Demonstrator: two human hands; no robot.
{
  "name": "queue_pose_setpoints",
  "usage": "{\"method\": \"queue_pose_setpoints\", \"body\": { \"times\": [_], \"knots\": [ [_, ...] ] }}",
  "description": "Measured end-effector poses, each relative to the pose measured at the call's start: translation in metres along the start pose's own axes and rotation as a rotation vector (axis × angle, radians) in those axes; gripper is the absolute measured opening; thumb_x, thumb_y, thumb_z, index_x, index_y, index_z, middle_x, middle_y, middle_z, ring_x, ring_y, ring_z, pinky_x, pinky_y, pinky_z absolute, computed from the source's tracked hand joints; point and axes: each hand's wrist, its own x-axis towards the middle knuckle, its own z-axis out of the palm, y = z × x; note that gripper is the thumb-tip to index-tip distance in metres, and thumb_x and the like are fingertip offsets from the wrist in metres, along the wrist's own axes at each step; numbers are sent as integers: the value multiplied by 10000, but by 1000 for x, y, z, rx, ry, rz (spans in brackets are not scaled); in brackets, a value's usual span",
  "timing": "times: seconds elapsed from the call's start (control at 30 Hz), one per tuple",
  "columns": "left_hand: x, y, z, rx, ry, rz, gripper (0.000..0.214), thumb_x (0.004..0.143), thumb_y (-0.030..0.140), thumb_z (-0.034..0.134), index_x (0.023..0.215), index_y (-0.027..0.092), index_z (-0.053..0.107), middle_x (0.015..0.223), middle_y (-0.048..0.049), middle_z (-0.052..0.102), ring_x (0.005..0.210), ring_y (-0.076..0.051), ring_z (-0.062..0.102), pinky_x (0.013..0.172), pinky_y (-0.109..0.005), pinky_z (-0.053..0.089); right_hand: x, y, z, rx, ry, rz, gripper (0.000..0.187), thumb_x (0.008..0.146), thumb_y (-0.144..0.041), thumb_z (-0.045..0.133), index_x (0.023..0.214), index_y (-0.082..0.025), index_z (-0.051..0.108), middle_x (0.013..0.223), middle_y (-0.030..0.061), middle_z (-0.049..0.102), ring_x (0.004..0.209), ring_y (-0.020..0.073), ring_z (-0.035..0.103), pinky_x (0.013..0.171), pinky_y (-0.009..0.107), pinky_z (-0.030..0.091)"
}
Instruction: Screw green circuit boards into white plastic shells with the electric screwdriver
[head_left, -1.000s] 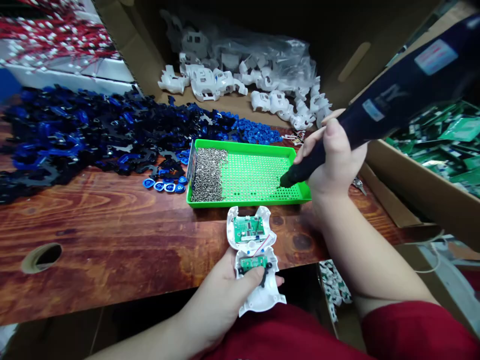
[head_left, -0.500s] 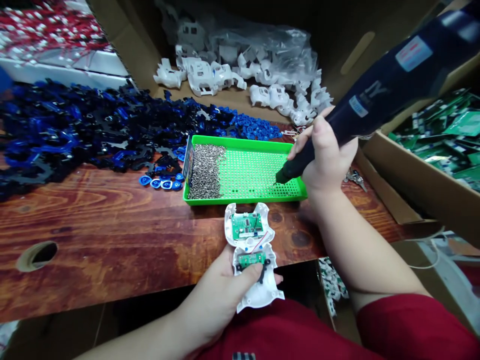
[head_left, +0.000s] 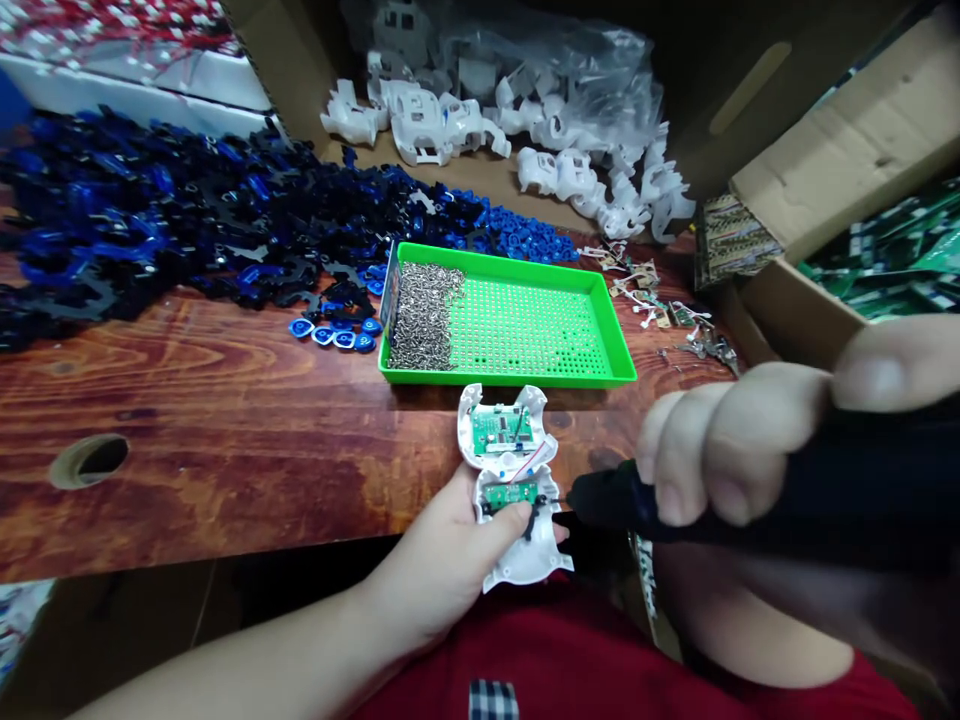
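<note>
My left hand [head_left: 465, 545] is closed on a white plastic housing [head_left: 529, 560], its thumb pressing on a black part inside. Above it, joined by thin wires, sits a second white shell half with a green circuit board [head_left: 501, 428]. A smaller green board [head_left: 510, 494] lies in the lower half. My right hand [head_left: 739, 440], blurred, wraps round a dark electric screwdriver [head_left: 615, 500], held nearly level. The screwdriver's tip points left, at the right edge of the lower half by the black part; whether it touches a screw I cannot tell.
A green tray [head_left: 517, 378] with small screws [head_left: 424, 320] at its left end stands beyond the housing. Blue and black plastic parts [head_left: 187, 220] are heaped at left. White shells [head_left: 427, 125] lie in a cardboard box behind. Green boards [head_left: 892, 260] fill a box at right.
My right hand has brought the screwdriver from over the green tray down and toward me, to the right side of the housing. The left hand keeps its hold; the view has shifted slightly.
</note>
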Motion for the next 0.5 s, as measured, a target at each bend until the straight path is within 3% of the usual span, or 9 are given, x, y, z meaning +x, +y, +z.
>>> {"method": "queue_pose_setpoints", "body": {
  "times": [0.1, 0.27, 0.37, 0.5],
  "knots": [
    [-1, 0, 1, 7, 3, 9, 493, 755, 213, 671, 1196, 166, 454, 1000, -95, 659, 677, -171, 654, 634, -296, 521, -4, 6, 10, 12, 28, -65, 283, 717, -474, 644, 838, -245, 531, 522, -30, 522, 371, 131, 478, 340, 326, 428],
    [-2, -1, 2, -4, -7, 19, 500, 761, 219, 666, 1203, 160, 440, 957, -85, 660, 683, -174, 651, 647, -300, 523, -5, 9, 17, 7, 49, -1, 249, 758, -447, 612, 812, -228, 506, 483, -41, 508, 367, 136, 485, 369, 329, 434],
    [-1, -3, 1, -8, -10, 30, 489, 763, 201, 663, 1203, 175, 451, 930, -61, 657, 711, -170, 651, 653, -283, 522, -6, 8, 17, 13, 50, -13, 264, 717, -429, 658, 796, -233, 498, 484, -43, 511, 361, 134, 475, 360, 323, 428],
    [1, -5, 2, -15, 4, 88, 425, 791, 170, 631, 1185, 195, 473, 933, -30, 640, 782, -151, 645, 690, -239, 511, -6, 2, 17, 13, -75, 34, 349, 619, -453, 725, 774, -231, 505, 497, -18, 529, 392, 164, 505, 386, 354, 450]
  ]
}}
